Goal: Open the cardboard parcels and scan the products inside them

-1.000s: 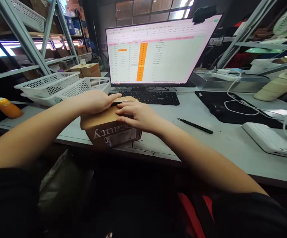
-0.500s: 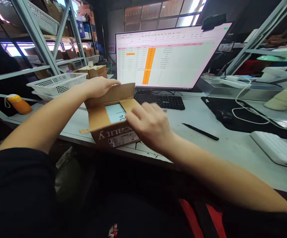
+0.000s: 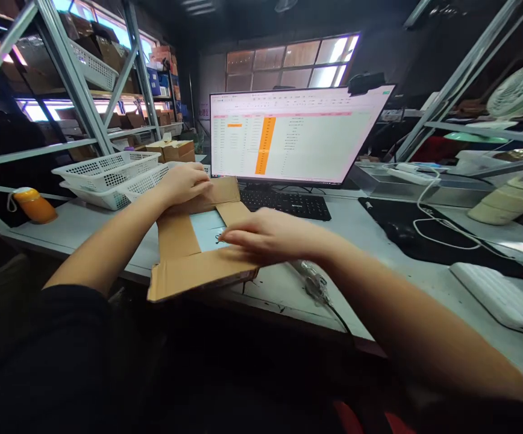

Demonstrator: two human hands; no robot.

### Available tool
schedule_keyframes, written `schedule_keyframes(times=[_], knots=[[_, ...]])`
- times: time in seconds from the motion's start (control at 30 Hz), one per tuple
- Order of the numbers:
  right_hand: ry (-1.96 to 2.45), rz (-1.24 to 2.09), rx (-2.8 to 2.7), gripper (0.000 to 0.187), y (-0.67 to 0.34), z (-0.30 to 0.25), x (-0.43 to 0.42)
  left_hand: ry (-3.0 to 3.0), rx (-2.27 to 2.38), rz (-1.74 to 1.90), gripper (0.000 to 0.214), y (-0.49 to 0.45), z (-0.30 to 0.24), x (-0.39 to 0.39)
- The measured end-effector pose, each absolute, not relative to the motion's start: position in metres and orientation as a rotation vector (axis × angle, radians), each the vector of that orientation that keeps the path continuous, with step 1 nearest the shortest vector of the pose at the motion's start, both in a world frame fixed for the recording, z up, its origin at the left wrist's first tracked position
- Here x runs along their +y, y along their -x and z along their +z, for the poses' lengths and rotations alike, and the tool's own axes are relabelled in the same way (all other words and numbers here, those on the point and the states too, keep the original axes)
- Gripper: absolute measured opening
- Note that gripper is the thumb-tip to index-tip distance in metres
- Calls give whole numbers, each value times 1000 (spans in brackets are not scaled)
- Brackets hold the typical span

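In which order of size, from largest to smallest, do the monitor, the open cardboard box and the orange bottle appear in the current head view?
1. Monitor
2. Open cardboard box, partly covered
3. Orange bottle

This ranks apparent size only; the box sits nearer the camera than the monitor.

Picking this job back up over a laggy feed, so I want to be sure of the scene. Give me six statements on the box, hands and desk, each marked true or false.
1. The cardboard box is open. True.
2. What shows inside the box is black. False: a pale blue item shows inside.
3. The left hand is at the box's far flap. True.
4. The keyboard is in front of the monitor. True.
5. The monitor's screen is dark. False: it is lit, with an orange column.
6. Both hands are well away from the box. False: the right hand is over its right side.
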State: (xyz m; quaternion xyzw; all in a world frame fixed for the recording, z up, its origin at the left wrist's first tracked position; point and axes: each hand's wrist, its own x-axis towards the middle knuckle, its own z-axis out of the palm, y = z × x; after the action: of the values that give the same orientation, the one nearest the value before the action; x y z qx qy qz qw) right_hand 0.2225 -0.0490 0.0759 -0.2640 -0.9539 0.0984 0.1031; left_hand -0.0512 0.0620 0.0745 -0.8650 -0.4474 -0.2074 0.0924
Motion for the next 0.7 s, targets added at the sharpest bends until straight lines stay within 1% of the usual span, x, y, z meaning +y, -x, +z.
schedule_keyframes(times=[0.03, 0.13, 0.17, 0.23, 0.27, 0.3, 0.33, 0.37, 0.43, 0.47, 0.5, 0.53, 0.57, 0.63, 0.67, 0.7], knots=[[908, 263, -2845, 40, -215, 86, -40, 2546, -1215, -661, 54, 46, 82, 51], [1155, -37, -2902, 24, -192, 95, -23, 2660, -979, -688, 54, 38, 87, 13], [1152, -129, -2916, 24, -187, 94, -22, 2765, -943, -627, 52, 39, 82, 1], [1127, -273, -2898, 31, -184, 91, -25, 2996, -962, -486, 47, 49, 67, -18], [1140, -318, -2850, 34, -188, 90, -28, 3061, -1006, -494, 44, 55, 58, -26], [1157, -333, -2777, 38, -195, 92, -29, 3061, -1043, -617, 42, 63, 49, -32], [1167, -314, -2693, 44, -206, 94, -28, 2990, -1038, -859, 41, 70, 41, -37], [1161, -269, -2614, 50, -220, 95, -25, 2846, -979, -1174, 43, 76, 32, -41], [1112, -109, -2466, 55, -254, 93, -11, 2355, -814, -1789, 49, 86, 13, -48], [1122, 8, -2406, 51, -271, 86, -2, 2066, -799, -2001, 51, 89, 1, -51], [1154, 157, -2307, 43, -286, 75, 8, 1804, -871, -2130, 53, 90, -13, -54], [1197, 321, -2206, 39, -299, 61, 15, 1607, -1031, -2181, 55, 90, -29, -58], [1242, 462, -2117, 39, -308, 44, 20, 1479, -1236, -2175, 63, 89, -47, -62], [1295, 646, -2044, 44, -316, 9, 20, 1442, -1629, -2081, 83, 83, -87, -74], [1305, 674, -2071, 46, -316, -6, 15, 1507, -1730, -2044, 82, 80, -106, -81], [1308, 637, -2123, 47, -314, -17, 9, 1591, -1779, -2015, 77, 78, -123, -88]])
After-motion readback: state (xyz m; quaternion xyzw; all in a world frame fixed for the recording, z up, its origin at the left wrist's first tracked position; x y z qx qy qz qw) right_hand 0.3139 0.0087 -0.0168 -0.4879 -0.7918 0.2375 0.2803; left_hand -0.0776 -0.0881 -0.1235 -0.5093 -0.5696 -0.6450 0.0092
